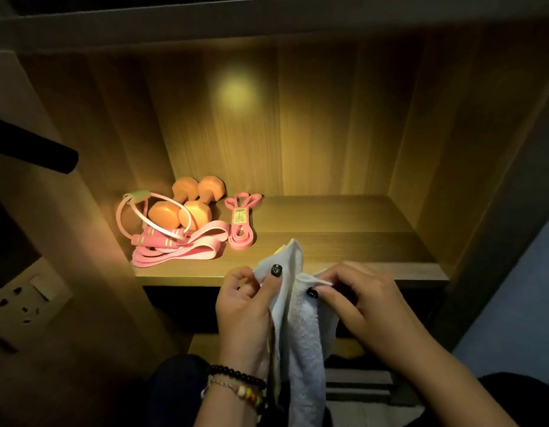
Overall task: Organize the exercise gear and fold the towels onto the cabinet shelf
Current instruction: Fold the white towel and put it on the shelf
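A white towel (301, 328) hangs in front of the cabinet shelf (344, 241), its top corner sticking up over the shelf's front edge. My left hand (245, 306) pinches the towel's left edge between thumb and fingers. My right hand (359, 297) pinches a fold of its right edge. At the shelf's left end lie two orange dumbbells (186, 204), a pink skipping rope (150, 223) with pink handles, a wide pale pink band (190, 251) and a thinner pink resistance band (240, 220) with a label.
The shelf's middle and right are bare wood, lit from above. A dark rod (35, 149) juts in at the left. A wall socket (26, 300) sits low on the left. Striped fabric (359, 386) lies below, under the towel.
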